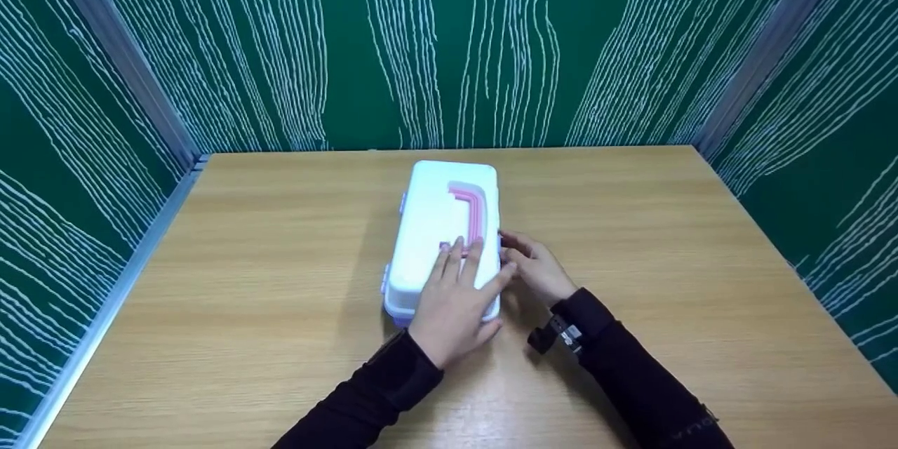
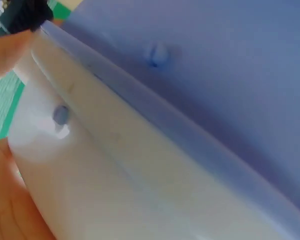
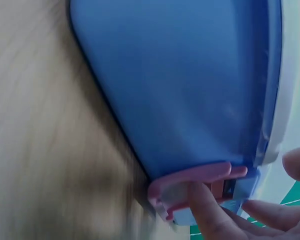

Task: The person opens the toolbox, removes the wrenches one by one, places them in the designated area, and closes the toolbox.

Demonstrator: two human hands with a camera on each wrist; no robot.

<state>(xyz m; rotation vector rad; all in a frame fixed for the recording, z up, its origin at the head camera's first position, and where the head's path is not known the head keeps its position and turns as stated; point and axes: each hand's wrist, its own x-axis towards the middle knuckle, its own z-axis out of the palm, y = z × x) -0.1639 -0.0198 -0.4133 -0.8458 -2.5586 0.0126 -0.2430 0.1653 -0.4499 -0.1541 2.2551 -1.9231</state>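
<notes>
A storage box (image 1: 428, 224) with a white lid, a bluish-purple base and a folded pink handle (image 1: 475, 214) stands on the table, its lid down. My left hand (image 1: 452, 302) lies on the near part of the lid with its fingers spread, fingertips at the handle's near end. In the left wrist view the white lid (image 2: 115, 165) sits against the purple base (image 2: 230, 75). My right hand (image 1: 540, 270) is at the box's right side, fingers curled at a pink latch (image 3: 190, 182). In the right wrist view one fingertip sits in the latch's opening.
The box stands on a wood-grain table (image 1: 266, 259). Green walls (image 1: 344, 49) with white wavy lines enclose its back and sides, with metal posts (image 1: 765, 49) at the corners. Purple hinges (image 1: 384, 279) jut from the box's left side.
</notes>
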